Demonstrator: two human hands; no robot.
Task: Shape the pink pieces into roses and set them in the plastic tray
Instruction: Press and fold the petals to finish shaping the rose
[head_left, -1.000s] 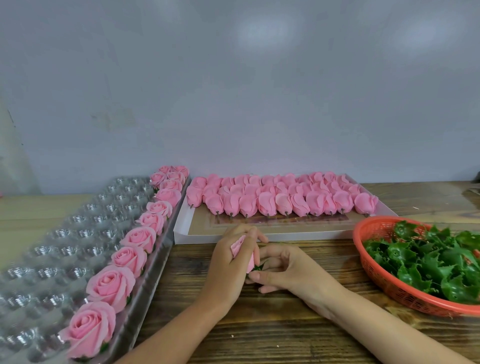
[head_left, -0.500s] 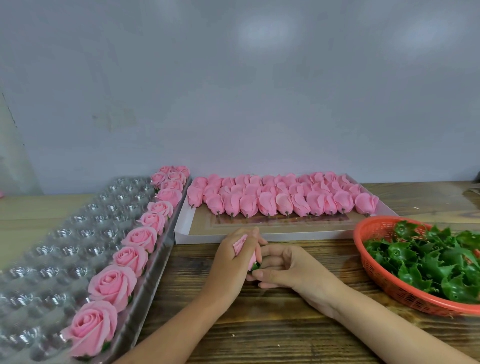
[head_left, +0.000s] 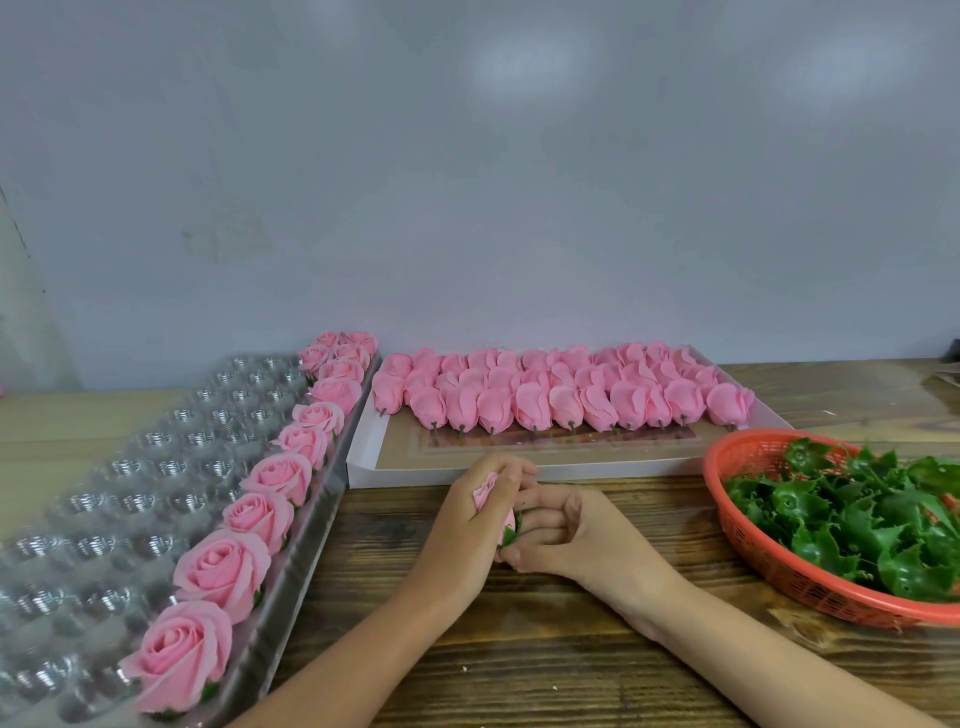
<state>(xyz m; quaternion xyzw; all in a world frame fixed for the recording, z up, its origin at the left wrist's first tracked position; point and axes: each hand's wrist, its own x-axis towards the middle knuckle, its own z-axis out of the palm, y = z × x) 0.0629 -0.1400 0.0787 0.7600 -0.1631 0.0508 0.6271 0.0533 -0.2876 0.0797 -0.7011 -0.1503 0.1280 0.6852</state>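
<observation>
- Now the left hand (head_left: 462, 514) wraps round a pink bud (head_left: 485, 488); its fingers curl close together over the petals, and only a strip of pink shows between fingers and thumb
- Right hand (head_left: 571, 535) meets the left at the bud's lower end; its fingers are curled and pressed side by side, their tips pinching the green base (head_left: 508, 536)
- Both hands are low over the wooden table (head_left: 519, 654), just in front of the box (head_left: 519, 472); whether they touch the wood I cannot tell
- Tray (head_left: 130, 467) lies at the left, clear plastic with rows of round cups; finished roses (head_left: 218, 571) fill its right-hand column from the near end to the wall (head_left: 467, 182), with a few more beside them at the far end
- Box is white and shallow, just beside the tray; unshaped pieces (head_left: 530, 405) lie in rows across its far half, stems pointing toward the person
- Basket (head_left: 779, 577) stands at the right, red, heaped with green leaves (head_left: 857, 514)
</observation>
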